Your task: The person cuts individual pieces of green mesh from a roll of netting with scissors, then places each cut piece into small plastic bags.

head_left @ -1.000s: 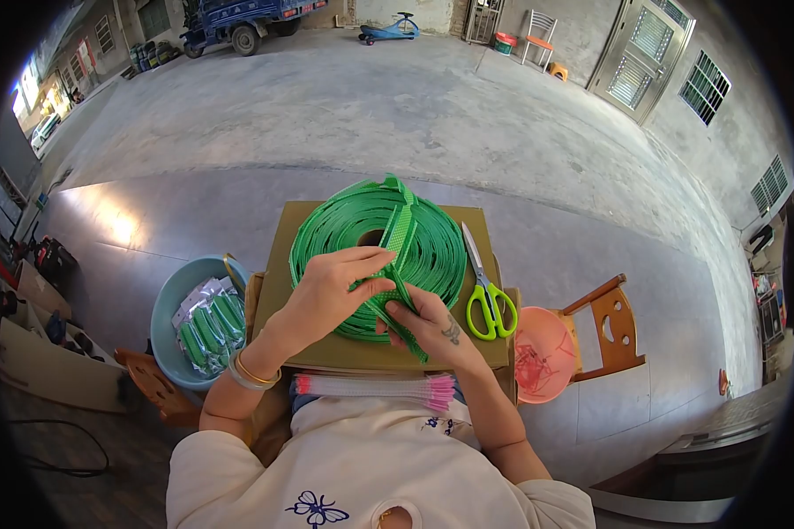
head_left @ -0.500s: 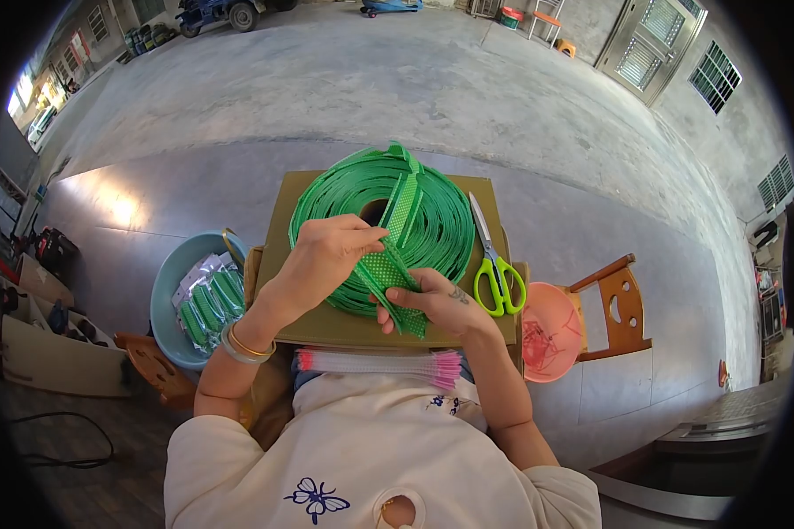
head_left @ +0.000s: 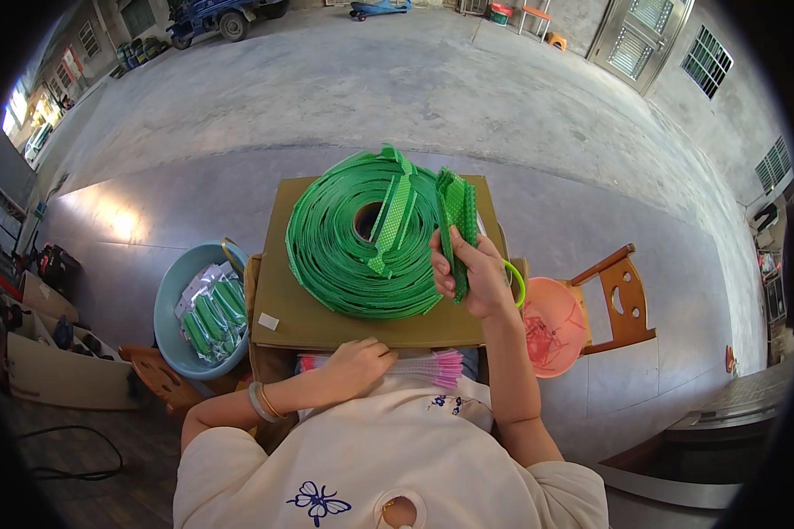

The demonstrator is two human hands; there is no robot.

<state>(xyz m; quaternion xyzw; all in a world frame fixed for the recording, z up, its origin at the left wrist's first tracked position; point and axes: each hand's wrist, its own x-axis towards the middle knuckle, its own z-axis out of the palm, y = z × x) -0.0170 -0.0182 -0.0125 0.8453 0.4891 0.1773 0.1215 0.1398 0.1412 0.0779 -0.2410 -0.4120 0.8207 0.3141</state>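
My right hand (head_left: 478, 273) is closed around a folded bundle of green polka-dot ribbon (head_left: 456, 207), held up at the right side of a big roll of green ribbon (head_left: 326, 251). The roll lies flat on a brown cardboard box (head_left: 344, 331), and a loose dotted ribbon end (head_left: 401, 212) lies across its top. Low at the box's near edge, my left hand (head_left: 362, 366) lies with extended fingers on a stack of clear plastic bags with pink ends (head_left: 441, 368) on my lap; its thumb is hidden. Scissors with lime-green handles (head_left: 519, 284) are mostly covered by my right hand.
At left stands a blue basin (head_left: 172, 331) containing bagged green bundles (head_left: 213, 317). To the right, a pink basin (head_left: 560, 304) with reddish scraps stands by a wooden chair back (head_left: 622, 304). A small white label (head_left: 268, 322) is on the box.
My left hand has let go of the ribbon and moved down to the plastic bags. My right hand has lifted the folded green bundle up and right, off the roll, and now covers most of the scissors.
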